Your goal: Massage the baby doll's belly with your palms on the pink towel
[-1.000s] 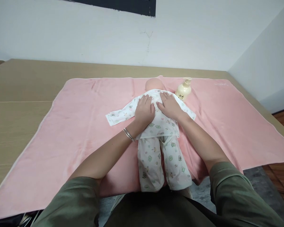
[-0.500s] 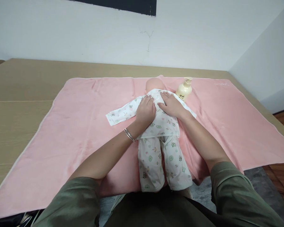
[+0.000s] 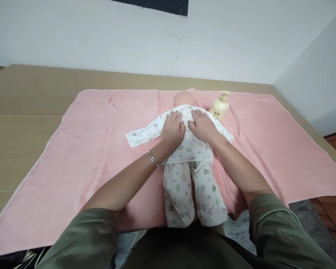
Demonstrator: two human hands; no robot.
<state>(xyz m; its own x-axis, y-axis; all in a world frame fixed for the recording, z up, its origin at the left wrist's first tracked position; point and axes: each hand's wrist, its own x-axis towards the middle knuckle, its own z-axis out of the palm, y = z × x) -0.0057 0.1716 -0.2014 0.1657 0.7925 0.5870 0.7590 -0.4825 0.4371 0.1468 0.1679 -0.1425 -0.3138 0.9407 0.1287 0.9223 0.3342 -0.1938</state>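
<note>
A doll lies on a pink blanket (image 3: 114, 134), dressed in a white patterned top (image 3: 189, 145) and matching trousers (image 3: 179, 190). Its bare round head (image 3: 184, 98) points away from me. My left hand (image 3: 173, 130) rests flat on the left side of the doll's chest, holding nothing. On the right side of the chest lies my right hand (image 3: 203, 126), palm down with fingers spread. Both thumbs point inward, with a small gap of cloth between them. The left sleeve stretches out flat; my right forearm partly covers the other sleeve.
A cream pump bottle (image 3: 220, 106) stands on the blanket to the right of the doll's head. The wooden table (image 3: 30, 89) shows around the blanket and meets a white wall (image 3: 128, 41) behind. Blanket cloth hangs over the front edge.
The camera view has shifted slightly. My hands remain on the doll's chest, with the fingers of the right hand slightly shifted.
</note>
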